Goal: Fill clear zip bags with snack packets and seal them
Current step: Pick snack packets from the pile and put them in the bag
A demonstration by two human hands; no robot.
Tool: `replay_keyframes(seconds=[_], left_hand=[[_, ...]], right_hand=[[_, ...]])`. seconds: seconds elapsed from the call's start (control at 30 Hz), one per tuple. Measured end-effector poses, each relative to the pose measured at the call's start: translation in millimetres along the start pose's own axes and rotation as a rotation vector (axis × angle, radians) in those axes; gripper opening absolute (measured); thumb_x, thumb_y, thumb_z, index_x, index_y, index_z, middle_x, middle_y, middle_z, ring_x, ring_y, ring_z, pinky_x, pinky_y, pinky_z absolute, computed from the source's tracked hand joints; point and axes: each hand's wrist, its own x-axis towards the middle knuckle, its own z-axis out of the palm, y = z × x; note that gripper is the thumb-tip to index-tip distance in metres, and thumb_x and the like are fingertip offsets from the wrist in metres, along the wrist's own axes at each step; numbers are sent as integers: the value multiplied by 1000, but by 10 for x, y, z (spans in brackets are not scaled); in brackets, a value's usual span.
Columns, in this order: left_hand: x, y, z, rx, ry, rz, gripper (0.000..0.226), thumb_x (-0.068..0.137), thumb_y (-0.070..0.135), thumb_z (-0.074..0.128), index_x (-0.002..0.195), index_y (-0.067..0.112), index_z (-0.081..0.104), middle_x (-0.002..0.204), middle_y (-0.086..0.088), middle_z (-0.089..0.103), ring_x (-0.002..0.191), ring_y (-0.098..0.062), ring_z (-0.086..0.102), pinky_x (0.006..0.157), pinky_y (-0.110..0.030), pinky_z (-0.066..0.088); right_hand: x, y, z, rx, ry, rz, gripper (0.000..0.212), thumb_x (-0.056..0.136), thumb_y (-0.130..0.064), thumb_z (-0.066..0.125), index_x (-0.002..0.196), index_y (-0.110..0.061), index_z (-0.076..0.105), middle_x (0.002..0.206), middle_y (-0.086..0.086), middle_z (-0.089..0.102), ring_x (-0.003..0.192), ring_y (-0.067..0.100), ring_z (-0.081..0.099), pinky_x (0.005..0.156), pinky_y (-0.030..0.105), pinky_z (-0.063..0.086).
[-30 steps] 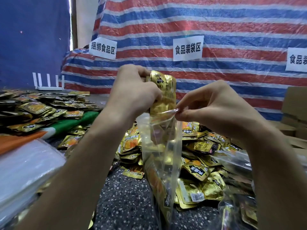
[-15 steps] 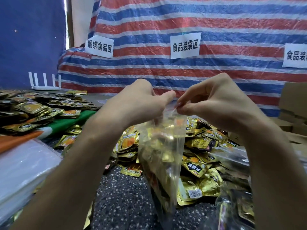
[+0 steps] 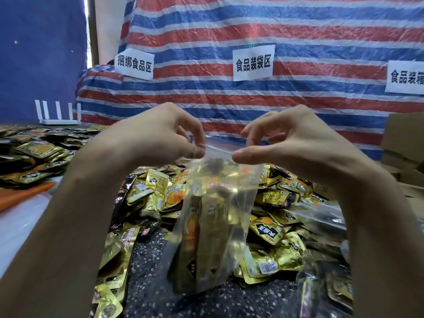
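— While you held the zip bag (image 3: pixel 229 198) up between your hands, your left hand (image 3: pixel 149 143) pinched its top left corner and your right hand (image 3: pixel 298 150) pinched the top edge further right, thumb in front. Both hands were narrowed to fingertip grips on the bag and held nothing else.

— You had the gold snack packets (image 3: pixel 197 244) down inside it, below the mouth, so to my eye you were at the sealing step. The bag hung over the speckled worktop (image 3: pixel 146 271), just on the near side of the loose packet pile (image 3: pixel 280 228). Whether its bottom touched the worktop I could not tell.

— For a clean seal, I judged you needed the strip pulled taut and flat between the two pinches, with no packet corner riding up into it.

— Agreed. You were best off pressing from one corner and running along to the other, so air left ahead of your fingers. Film that thin looked likely to wrinkle, and a wrinkle in the track would have left a gap.

— Whether any of the zip was closed yet, glare hid from me.
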Motion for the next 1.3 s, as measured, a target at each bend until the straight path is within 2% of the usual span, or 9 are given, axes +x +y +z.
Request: replay_keyframes(seconds=[0.1,0.2,0.3,0.4,0.5,0.63,0.77,1.03,1.3], left_hand=[[-24,-58,-39,-202,-129,8,4,83,5,72,82,8,75,91,-16,75,78,-27,75,73,-36,63],[0,-158,-62,-252,-127,18,6,84,-4,69,86,0,73,91,-21,74,81,-32,75,72,-36,63],[14,-225,-90,-240,-98,46,14,82,-9,70,84,3,76,89,-23,73,83,-37,74,74,-38,63],[14,-255,-123,-198,-91,74,20,78,-8,74,81,11,79,86,-19,75,80,-32,74,70,-31,63],[16,-286,-148,-162,-88,77,24,78,-9,74,80,14,80,84,-16,75,78,-27,74,67,-26,60],[5,-306,-163,-175,-106,57,14,75,-1,78,80,11,80,82,-16,75,73,-23,73,64,-23,58],[1,-312,-171,-216,-117,33,8,71,12,80,79,10,79,80,-14,76,72,-22,74,62,-22,57],[31,-427,-243,-307,128,39,19,71,-9,78,80,9,78,77,-12,75,71,-22,75,58,-20,57],[90,-484,-171,-254,71,3,18,77,-4,78,89,8,75,83,-10,76,74,-19,74,60,-18,56]], right_hand=[[-2,85,11,20,-172,122,37,53,-52,82,75,-24,72,106,-18,71,103,-2,60,86,30,43],[-25,163,4,14,-300,167,24,68,-41,82,83,-23,77,92,-5,77,91,12,71,90,41,54],[-14,199,3,57,-221,181,19,72,-34,85,82,-18,79,83,2,77,80,16,72,77,35,59],[-22,179,5,38,-239,208,36,59,-47,84,79,-19,78,80,-2,76,73,10,71,66,22,54],[-51,182,1,-21,-349,303,42,53,-54,82,81,-23,78,78,-8,74,76,7,67,69,26,49],[-58,231,-20,-24,-379,350,17,73,-27,85,81,-16,75,77,-2,73,71,8,63,71,33,48],[-70,231,-74,34,-322,365,15,76,-12,83,80,-9,69,79,9,75,69,17,69,67,33,54],[-110,221,-236,228,-38,232,27,57,-7,85,82,-11,74,75,11,76,66,22,73,60,24,59],[-165,340,-309,390,-72,250,25,59,-5,77,84,-9,79,87,23,74,76,26,74,63,24,58]])
